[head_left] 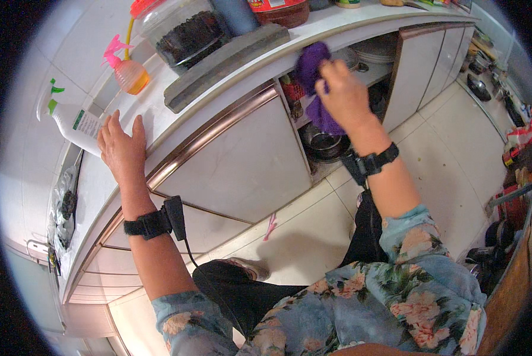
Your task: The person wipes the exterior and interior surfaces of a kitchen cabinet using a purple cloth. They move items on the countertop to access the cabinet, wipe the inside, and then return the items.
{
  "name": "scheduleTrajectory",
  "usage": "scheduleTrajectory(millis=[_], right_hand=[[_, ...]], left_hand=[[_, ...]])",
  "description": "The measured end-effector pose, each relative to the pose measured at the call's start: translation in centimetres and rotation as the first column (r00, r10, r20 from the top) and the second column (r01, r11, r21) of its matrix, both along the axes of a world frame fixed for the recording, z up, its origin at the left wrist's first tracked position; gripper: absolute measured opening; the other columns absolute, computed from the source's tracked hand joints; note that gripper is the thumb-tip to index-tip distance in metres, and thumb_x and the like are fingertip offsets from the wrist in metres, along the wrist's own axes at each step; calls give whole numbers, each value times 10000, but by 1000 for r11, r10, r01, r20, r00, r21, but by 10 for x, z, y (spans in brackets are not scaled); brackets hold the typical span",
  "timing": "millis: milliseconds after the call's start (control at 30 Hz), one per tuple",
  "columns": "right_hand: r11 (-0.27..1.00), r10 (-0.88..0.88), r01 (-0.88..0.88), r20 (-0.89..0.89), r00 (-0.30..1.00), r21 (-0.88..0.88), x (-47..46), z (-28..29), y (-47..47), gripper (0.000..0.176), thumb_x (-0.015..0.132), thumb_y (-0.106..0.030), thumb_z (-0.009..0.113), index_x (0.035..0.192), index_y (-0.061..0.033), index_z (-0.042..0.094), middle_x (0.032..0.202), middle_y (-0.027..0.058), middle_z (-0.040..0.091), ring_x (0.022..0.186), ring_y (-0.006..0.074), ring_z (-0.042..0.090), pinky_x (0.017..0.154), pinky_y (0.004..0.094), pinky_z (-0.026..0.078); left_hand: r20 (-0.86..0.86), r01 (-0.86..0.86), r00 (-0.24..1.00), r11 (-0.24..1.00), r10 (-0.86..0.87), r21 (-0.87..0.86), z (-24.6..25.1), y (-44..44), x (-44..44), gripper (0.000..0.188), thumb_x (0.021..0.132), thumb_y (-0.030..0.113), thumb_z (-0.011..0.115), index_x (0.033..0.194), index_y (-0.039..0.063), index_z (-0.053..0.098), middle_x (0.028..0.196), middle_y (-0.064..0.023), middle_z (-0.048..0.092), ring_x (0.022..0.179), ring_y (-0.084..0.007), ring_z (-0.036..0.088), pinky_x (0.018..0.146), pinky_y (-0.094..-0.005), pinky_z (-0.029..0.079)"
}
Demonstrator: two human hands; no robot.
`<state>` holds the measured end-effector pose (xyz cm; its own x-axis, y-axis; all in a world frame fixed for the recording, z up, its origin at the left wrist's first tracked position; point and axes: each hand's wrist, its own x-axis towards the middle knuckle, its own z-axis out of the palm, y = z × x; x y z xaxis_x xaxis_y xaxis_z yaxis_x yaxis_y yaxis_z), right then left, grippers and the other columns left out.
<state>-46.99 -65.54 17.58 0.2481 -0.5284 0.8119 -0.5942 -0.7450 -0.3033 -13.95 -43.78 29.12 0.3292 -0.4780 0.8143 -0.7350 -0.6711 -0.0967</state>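
Note:
My right hand [343,91] grips a purple cloth [312,66] at the countertop's front edge, before the open part of the cabinet; part of the cloth hangs down below the fingers. The hand and cloth are slightly blurred. On the left, my left hand [124,144] rests on the white countertop [157,86] near its edge, fingers apart, holding nothing. Beside its fingers stands a white spray bottle [74,124] with a green nozzle. Farther back is a pink-topped spray bottle [131,78] with orange liquid.
A grey stone slab [230,64] lies along the counter before a clear jar [190,38] of dark contents. Black pans [323,143] and bowls [375,49] sit inside the open cabinet. A pink strip [271,227] lies on the tiled floor. Cookware stands at the right.

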Motion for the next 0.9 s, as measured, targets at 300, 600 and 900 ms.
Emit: scheduleTrajectory(millis=[300,600,900], right_hand=[[998,-59,58,23,998,19,12,2,4,197,853,-200,592,1000,-73,561,945,184,596,768,418,616,675,502,524],[996,70,-74,66,995,47,19,2,27,197,824,-160,620,1004,-92,580,949,157,589,794,397,614,663,484,520],[975,203,-208,61,977,83,36,5,45,194,834,-166,611,998,-67,585,951,160,600,848,404,601,710,478,515]], left_hand=[[-22,-15,1000,1000,15,15,0,-4,3,551,867,436,617,1305,111,537,1377,-111,500,1326,-325,389,1063,-485,342],[-33,11,999,1000,-10,20,-1,0,8,558,867,443,616,1310,113,535,1370,-117,506,1322,-324,393,1066,-479,339],[-19,-8,1000,999,9,34,0,-3,2,554,871,447,611,1307,112,539,1371,-120,502,1319,-314,396,1070,-480,335]])
